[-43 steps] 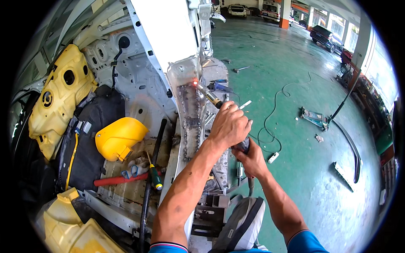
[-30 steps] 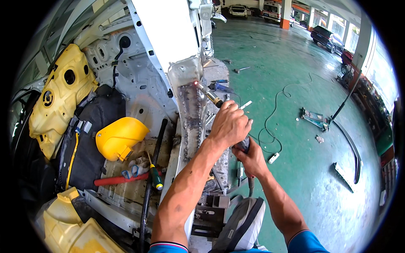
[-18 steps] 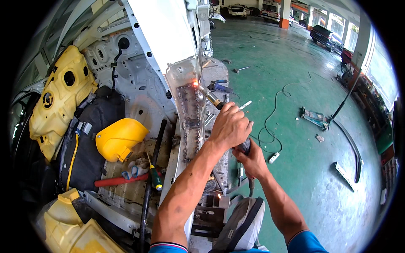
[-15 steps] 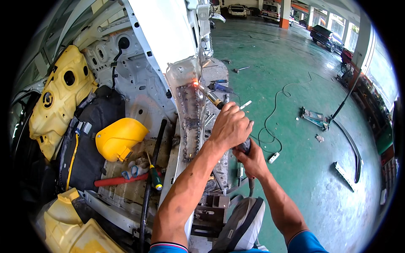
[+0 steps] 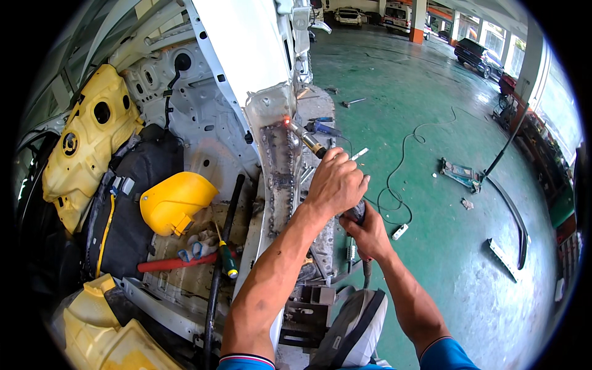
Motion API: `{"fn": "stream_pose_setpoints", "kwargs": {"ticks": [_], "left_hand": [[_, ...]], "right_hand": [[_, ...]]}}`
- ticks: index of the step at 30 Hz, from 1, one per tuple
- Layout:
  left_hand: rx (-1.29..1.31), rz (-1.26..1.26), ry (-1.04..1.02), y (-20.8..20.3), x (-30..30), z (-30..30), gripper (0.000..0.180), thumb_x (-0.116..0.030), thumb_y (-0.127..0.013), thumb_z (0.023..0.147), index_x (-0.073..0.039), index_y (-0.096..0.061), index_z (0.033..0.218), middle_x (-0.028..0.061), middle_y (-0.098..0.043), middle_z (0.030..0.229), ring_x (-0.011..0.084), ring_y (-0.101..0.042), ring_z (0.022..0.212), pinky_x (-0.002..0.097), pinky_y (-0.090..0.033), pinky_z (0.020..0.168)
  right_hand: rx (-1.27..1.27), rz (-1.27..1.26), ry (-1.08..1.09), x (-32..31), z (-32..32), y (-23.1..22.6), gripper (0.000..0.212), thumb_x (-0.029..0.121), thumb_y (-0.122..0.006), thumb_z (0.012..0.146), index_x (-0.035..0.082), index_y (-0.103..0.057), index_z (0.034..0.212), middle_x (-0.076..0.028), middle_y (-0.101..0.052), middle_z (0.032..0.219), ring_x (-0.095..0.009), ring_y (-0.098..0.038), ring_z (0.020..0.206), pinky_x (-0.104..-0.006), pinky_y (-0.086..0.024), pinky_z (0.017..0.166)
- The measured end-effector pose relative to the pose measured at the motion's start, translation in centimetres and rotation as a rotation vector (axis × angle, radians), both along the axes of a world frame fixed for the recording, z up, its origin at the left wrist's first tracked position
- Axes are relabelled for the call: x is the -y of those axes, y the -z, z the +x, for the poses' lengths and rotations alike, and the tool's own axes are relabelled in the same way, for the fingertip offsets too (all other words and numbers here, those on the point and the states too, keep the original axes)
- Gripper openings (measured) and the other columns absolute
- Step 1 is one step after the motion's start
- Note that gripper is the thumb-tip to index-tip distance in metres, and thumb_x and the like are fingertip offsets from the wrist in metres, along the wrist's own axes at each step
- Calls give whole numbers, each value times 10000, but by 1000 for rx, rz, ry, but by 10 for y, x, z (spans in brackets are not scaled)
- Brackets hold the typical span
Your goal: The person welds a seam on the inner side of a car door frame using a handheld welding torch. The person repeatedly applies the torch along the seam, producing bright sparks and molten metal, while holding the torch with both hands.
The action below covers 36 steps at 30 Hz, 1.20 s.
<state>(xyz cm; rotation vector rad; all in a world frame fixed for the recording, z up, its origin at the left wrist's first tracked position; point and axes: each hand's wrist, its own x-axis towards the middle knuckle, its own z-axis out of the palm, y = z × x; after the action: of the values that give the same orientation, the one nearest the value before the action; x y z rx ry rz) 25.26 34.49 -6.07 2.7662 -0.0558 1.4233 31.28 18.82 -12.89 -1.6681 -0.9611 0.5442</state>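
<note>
Both my hands are wrapped round a welding torch [image 5: 313, 143]. My left hand [image 5: 336, 185] grips it behind the brass-coloured nozzle, and my right hand [image 5: 370, 231] holds the dark handle lower down. The nozzle tip reaches the upper right corner of a welded metal patch [image 5: 280, 163] on the car body's sill. A small red-hot spot [image 5: 287, 121] glows there. Dark weld beads run along the patch's edges. My fingers partly hide the torch handle; its cable [image 5: 367, 271] drops below my right hand.
Left, inside the stripped car body, lie a yellow welding mask [image 5: 179, 200], a screwdriver [image 5: 228, 260], a red bar [image 5: 169, 265], a black bar [image 5: 233, 206] and gloves [image 5: 200, 245]. An angle grinder [image 5: 324, 128] sits beyond the sill. A cord [image 5: 404, 160] and a jack [image 5: 459, 172] occupy the green floor.
The glow at the torch tip has dimmed from bright orange to a smaller red spot. Both hands keep their grip and have hardly moved.
</note>
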Motion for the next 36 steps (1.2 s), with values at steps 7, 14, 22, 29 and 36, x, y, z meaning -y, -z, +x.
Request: {"fn": "stream_pose_setpoints", "kwargs": {"ticks": [7, 14, 22, 29, 36], "left_hand": [[11, 0, -16, 1, 0, 0, 308, -191, -778, 850, -38, -680, 602, 101, -611, 648, 297, -617, 770, 447, -474, 996], [-2, 3, 8, 1, 6, 0, 294, -191, -781, 867, -21, -697, 642, 122, -644, 691, 328, -655, 831, 495, -462, 1062], [-26, -21, 9, 4, 6, 0, 286, -194, -776, 873, -22, -710, 655, 129, -648, 695, 331, -657, 825, 497, -464, 1058], [-29, -24, 8, -1, 2, -3, 285, -199, -781, 870, -25, -713, 654, 128, -644, 694, 330, -650, 810, 494, -468, 1049], [-5, -3, 1, 2, -1, -2, 279, -201, -784, 858, -31, -715, 648, 121, -633, 679, 328, -644, 797, 482, -474, 1026]], "right_hand": [[0, 23, -13, 0, -1, 1, 396, 254, -793, 907, -38, -612, 1107, -205, -700, 887, -283, -651, 768, -431, -530, 757], [-93, 33, -9, 5, -5, -2, 310, 200, -783, 918, -1, -608, 1078, -82, -655, 836, -152, -575, 733, -364, -507, 697], [-24, 25, -14, 6, 0, 4, 371, 222, -788, 905, -37, -602, 1095, -176, -678, 862, -227, -596, 759, -416, -519, 749], [-5, 18, -6, 2, -1, 4, 394, 228, -796, 900, -49, -594, 1094, -200, -676, 867, -250, -594, 761, -430, -518, 754], [19, 5, -4, 0, -2, 4, 387, 227, -793, 903, -48, -597, 1092, -207, -687, 868, -280, -619, 751, -437, -522, 746]]}}
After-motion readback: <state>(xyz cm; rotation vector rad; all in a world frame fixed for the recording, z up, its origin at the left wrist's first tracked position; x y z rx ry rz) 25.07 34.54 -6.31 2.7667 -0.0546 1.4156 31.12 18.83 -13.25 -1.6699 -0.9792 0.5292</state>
